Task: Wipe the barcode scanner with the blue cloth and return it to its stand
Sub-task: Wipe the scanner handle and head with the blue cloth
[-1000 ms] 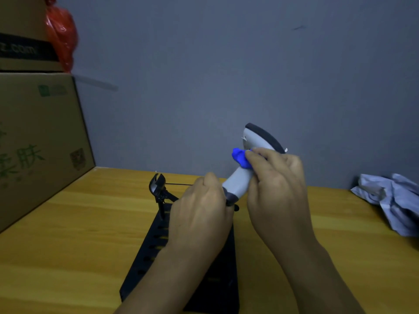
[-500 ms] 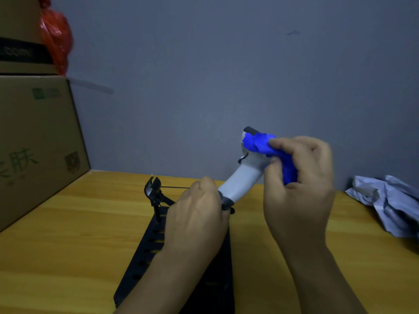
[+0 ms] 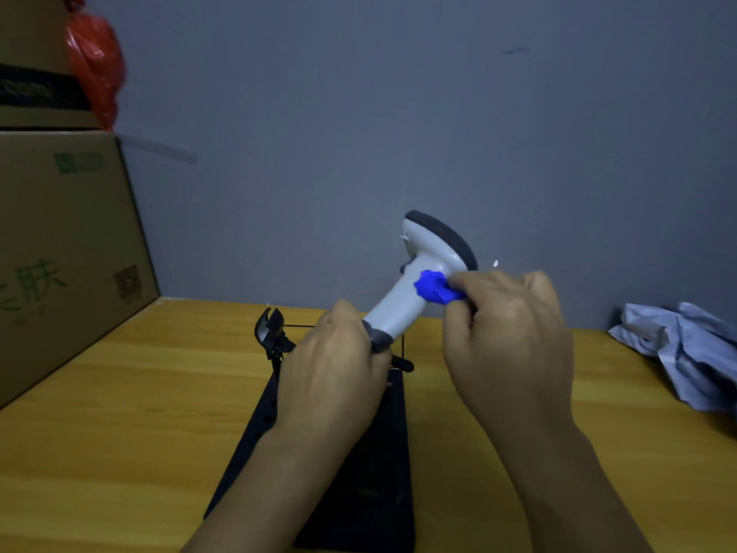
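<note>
Your left hand (image 3: pixel 335 365) grips the base of the barcode scanner (image 3: pixel 418 281), tilted over its black stand (image 3: pixel 359 492). Your right hand (image 3: pixel 506 333) presses the blue cloth (image 3: pixel 432 287) against its handle.

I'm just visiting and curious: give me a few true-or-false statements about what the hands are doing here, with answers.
1. The left hand holds the scanner by the bottom of its handle. True.
2. The right hand presses a blue cloth on the scanner. True.
3. The scanner sits in its stand. False: it is held up in the air, and the stand's cradle is empty.
4. The cloth covers the scanner's dark head. False: it is on the pale handle below the head.
5. A cardboard box stands on the left. True.
</note>
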